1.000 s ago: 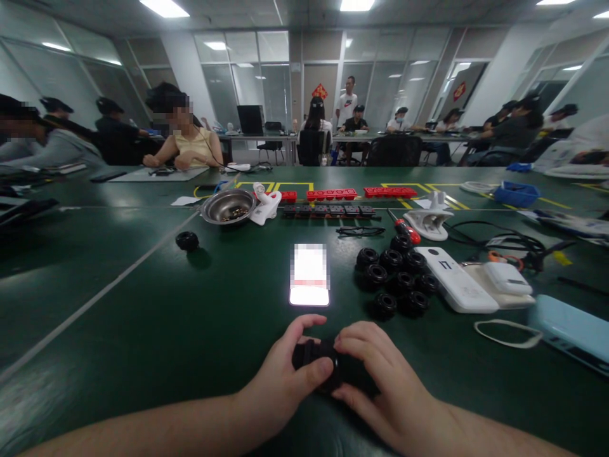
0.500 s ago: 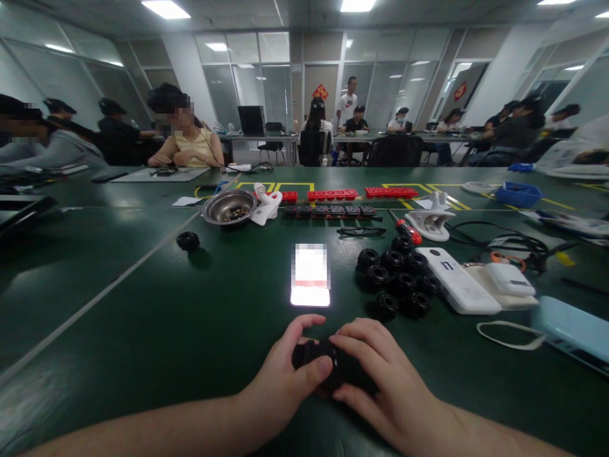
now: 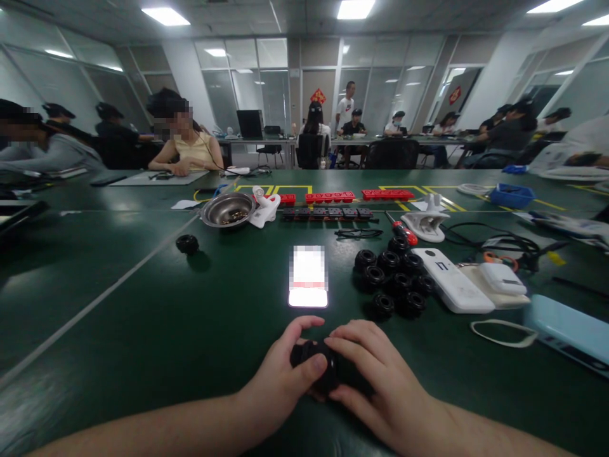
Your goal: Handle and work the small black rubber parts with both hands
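Between both hands, low in the middle of the head view, is a black round plastic part [image 3: 328,376], partly covered by fingers. My left hand [image 3: 291,374] is closed around its left side, thumb across the near face and index finger curled above. My right hand [image 3: 380,374] grips its right side with fingertips on top and thumb below. Just beyond the hands lies a phone [image 3: 308,297] with a lit screen. To the right sits a cluster of several black round parts [image 3: 389,260] that look similar. One more black round part [image 3: 187,244] stands alone at the left.
A metal bowl [image 3: 209,219] with small brassy pieces stands beside a white stand [image 3: 266,212]. Behind are red trays [image 3: 330,197] and a black strip [image 3: 328,214]. Rightward lie a screwdriver [image 3: 404,232], a white power bank [image 3: 450,282], cables and a light-blue device [image 3: 571,330]. People sit around.
The camera view has shifted slightly, so the scene sits a little lower and to the left. Both hands keep their hold on the black part, with hardly any movement.
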Action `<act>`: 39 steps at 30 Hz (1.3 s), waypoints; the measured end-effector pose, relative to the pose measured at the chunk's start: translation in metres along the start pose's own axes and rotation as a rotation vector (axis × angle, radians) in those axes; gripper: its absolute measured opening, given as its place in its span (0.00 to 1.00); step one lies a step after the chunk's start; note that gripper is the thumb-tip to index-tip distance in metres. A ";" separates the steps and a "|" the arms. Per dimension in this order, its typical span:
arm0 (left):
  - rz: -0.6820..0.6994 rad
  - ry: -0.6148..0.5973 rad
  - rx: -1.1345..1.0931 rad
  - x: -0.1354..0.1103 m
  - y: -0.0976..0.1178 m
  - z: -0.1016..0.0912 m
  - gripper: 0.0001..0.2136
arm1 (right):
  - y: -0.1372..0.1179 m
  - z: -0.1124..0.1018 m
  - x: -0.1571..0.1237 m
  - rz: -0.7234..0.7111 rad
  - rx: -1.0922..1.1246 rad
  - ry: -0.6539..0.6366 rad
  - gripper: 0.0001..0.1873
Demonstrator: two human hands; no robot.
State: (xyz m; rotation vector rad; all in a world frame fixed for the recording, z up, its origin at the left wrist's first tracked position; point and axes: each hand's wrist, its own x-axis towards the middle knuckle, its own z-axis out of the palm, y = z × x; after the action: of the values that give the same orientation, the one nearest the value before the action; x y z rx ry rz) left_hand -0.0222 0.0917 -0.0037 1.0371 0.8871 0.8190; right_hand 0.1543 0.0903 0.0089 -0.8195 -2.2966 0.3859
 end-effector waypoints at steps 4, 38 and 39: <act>-0.007 0.018 -0.015 0.001 0.000 0.001 0.27 | 0.000 0.001 -0.002 -0.009 0.000 -0.005 0.20; 0.048 0.001 -0.138 0.003 -0.010 -0.002 0.26 | 0.007 0.001 0.000 0.159 0.208 -0.108 0.25; 0.039 -0.003 -0.144 0.004 -0.010 -0.002 0.27 | 0.007 0.001 -0.001 0.154 0.201 -0.109 0.25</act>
State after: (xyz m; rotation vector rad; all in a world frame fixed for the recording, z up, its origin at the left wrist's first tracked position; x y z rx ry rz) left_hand -0.0214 0.0927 -0.0149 0.9313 0.7951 0.9006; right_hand 0.1574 0.0955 0.0043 -0.8939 -2.2538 0.7340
